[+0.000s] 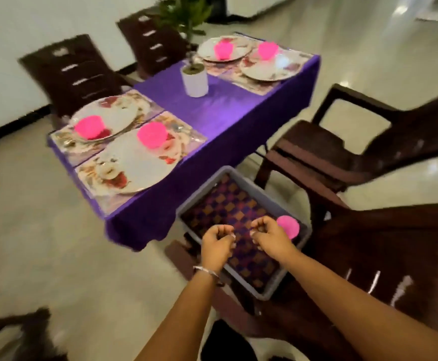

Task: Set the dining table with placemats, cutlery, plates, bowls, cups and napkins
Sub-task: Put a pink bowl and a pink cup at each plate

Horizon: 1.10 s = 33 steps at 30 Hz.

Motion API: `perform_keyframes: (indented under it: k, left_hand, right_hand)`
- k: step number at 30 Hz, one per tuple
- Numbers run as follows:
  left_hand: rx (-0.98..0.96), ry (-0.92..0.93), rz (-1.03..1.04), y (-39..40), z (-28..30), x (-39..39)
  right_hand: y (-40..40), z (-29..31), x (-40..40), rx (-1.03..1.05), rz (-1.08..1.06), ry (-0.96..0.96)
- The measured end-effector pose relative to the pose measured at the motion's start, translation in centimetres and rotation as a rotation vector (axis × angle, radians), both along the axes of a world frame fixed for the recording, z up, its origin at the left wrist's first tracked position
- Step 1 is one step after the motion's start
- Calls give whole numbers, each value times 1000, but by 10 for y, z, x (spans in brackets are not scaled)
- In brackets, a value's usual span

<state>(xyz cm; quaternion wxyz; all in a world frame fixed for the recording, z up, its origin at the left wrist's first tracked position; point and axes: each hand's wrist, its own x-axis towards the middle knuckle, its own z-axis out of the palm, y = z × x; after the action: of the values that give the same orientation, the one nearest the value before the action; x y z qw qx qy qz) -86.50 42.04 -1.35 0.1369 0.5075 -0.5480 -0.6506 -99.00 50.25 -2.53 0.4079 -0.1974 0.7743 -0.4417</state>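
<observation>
Both hands hover over the grey plastic tray (270, 201), which rests on a dark brown chair seat, likely parked there as a supply point beside the table. The left hand (216, 242) and right hand (270, 237) have their fingers (227, 229) curled inward; whether they pinch the purple-and-orange checked cloth (228, 207) lining the tray, possibly folded napkins, I cannot tell through the blur. Just right of the fingers, inside the tray, lies one round pink item (288, 226).

Beyond the fingers, the purple-draped tabletop (228, 105) carries four floral placemats, four white floral plates and four pink cups or bowls, one on each plate: two settings at the near end (124, 155), two at the far end (249, 58). One white plant pot (195, 80) stands between them as a centrepiece. No cutlery is discernible.
</observation>
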Motion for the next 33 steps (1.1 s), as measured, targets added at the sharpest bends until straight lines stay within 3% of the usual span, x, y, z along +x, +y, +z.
perform_keyframes:
  k: [5,9,15,20,25,33]
  left_hand:
    - [114,-132,-280,-43,-56,-65]
    - [259,-224,-365,-58,-120,-106]
    - [315,-370,-462,-55,-206,-131]
    - [305,-396,-537,-47,-237,-132]
    - [235,-383,-529,-41,-248,-121]
    - [-17,-275,-563,-42,-196,-99]
  right_hand:
    - [-16,-51,-53,202,-167,50]
    - [-19,-95,-90,437,-223,173]
    - [-25,-165,-124,669,-47,238]
    - [-25,-201,-138,575,-92,154]
    - [-20,-208,-139,504,-143,226]
    - [-5,-163,-113,441,-212,146]
